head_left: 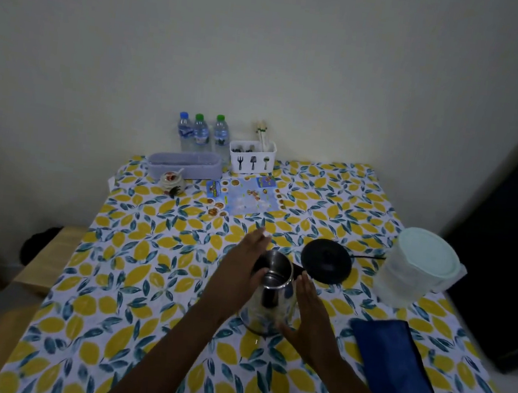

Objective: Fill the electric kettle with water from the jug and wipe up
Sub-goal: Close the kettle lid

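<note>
We steady the steel kettle [272, 298] near the table's [119, 277] front edge, left hand [243, 269] open at its rim, right hand [308, 318] flat against its side, neither clenched. Its lid [326, 261] is up, the inside too dark to judge. The lidded jug [417, 272] at the right edge holds water — a fast pour could flood the cloth [393, 366].
</note>
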{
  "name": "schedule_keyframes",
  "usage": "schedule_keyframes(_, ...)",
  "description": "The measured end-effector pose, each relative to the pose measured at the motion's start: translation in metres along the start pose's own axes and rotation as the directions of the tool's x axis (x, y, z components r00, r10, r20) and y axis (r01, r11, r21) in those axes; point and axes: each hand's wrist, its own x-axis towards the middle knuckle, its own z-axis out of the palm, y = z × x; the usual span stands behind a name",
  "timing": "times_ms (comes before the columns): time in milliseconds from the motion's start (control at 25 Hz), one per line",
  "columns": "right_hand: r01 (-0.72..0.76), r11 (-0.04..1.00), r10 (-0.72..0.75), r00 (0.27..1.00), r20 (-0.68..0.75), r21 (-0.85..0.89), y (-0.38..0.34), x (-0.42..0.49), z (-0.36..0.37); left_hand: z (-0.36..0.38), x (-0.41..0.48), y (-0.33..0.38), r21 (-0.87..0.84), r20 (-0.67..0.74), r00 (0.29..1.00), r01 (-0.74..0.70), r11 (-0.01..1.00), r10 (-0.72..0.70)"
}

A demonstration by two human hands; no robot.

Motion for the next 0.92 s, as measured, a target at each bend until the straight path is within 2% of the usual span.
schedule_keyframes(120,-0.005,0.999,0.006,1.0,-0.009,0.037,0.004,0.006,-0.003,0.014,0.017,0.007,0.01,0.154,0.984,-0.09,0.996,0.088)
schedule_keyframes(280,-0.058,0.998,0.058,0.998,0.003,0.038,0.015,0.012,-0.003,0.036,0.023,-0.001,0.132,0.302,0.951,-0.111,0.985,0.067)
schedule_keyframes(400,-0.048,0.999,0.048,0.999,0.011,0.008,0.022,0.013,-0.002,0.043,0.023,-0.008,0.15,0.316,0.949,-0.056,0.987,0.006)
schedule_keyframes(600,0.025,0.999,-0.024,0.999,0.046,-0.021,0.026,0.022,-0.001,0.047,0.019,-0.001,0.096,0.235,0.957,0.15,0.984,-0.169)
schedule_keyframes(920,0.064,0.995,-0.068,0.996,0.064,0.071,0.029,0.025,0.0,0.041,0.03,0.004,0.124,0.362,0.9,0.212,0.969,-0.243)
